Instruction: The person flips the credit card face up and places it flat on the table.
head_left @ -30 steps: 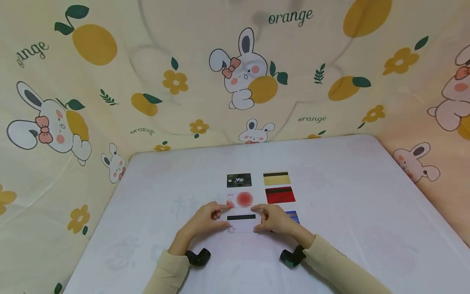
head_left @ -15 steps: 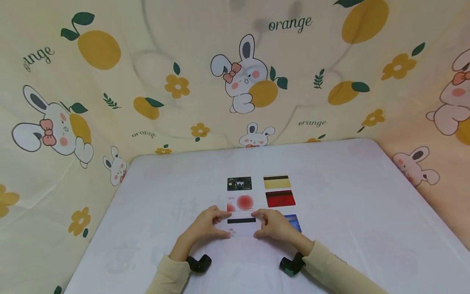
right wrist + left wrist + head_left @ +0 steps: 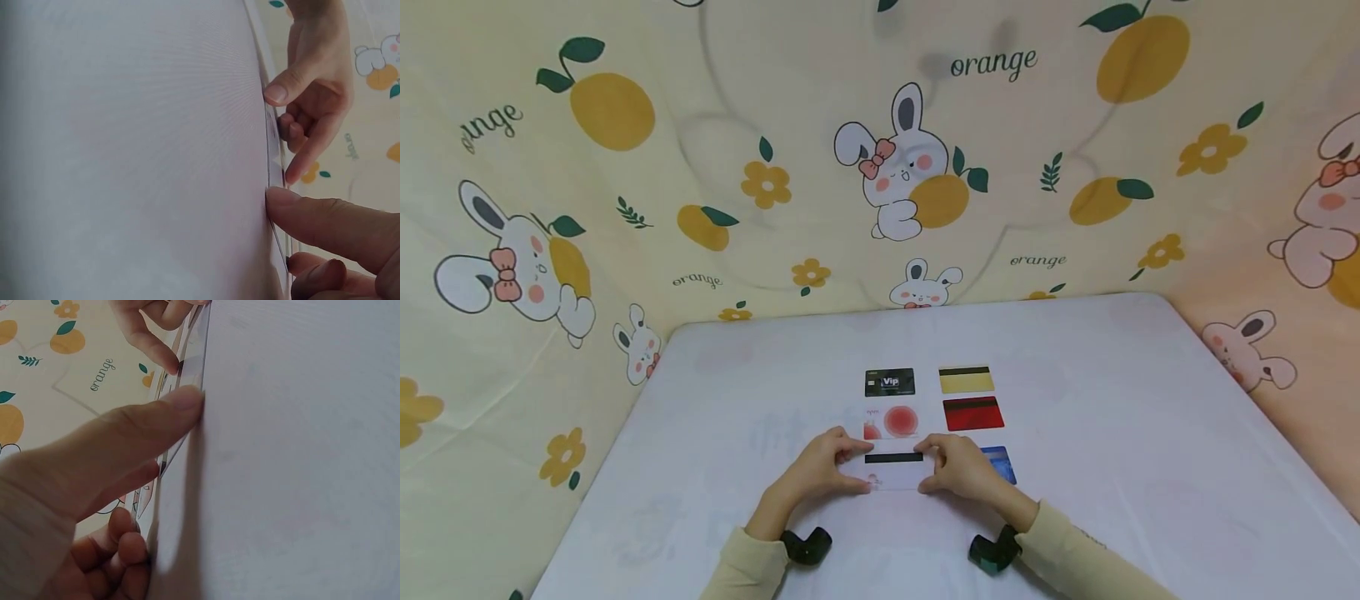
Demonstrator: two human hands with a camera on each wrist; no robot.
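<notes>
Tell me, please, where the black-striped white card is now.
In the head view, the white card is held between the left hand and right hand, just below the red-circle card and left of the blue card.

We see the head view softly lit, faint shadows crossing the printed cloth (image 3: 820, 92). The 2 wrist views look dim; in the left, the left hand (image 3: 87, 462) throws a soft shadow on the table (image 3: 287, 487), and in the right, fine ripples show and the left edge is dark.
</notes>
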